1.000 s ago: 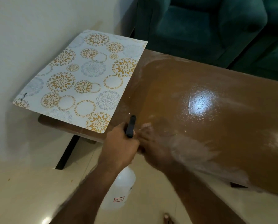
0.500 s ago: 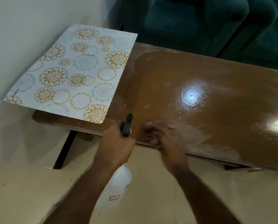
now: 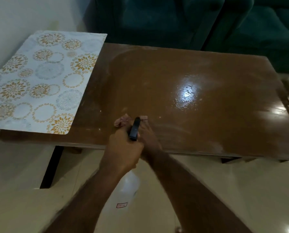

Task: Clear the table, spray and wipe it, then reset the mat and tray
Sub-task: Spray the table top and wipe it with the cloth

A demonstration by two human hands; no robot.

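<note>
Ample bare table (image 3: 216, 125) beyond left hand (image 3: 122, 152), spray bottle (image 3: 134, 128), right hand (image 3: 149, 138), probable cloth (image 3: 121, 121).

The left hand (image 3: 123, 152) grips a white spray bottle (image 3: 127, 187) at the near edge of the brown table (image 3: 190, 68). Beside it the right hand (image 3: 148, 138), blurred, rests on a pink cloth (image 3: 121, 121) on the wet tabletop. A flowered mat (image 3: 43, 81) lies on the left end.
</note>
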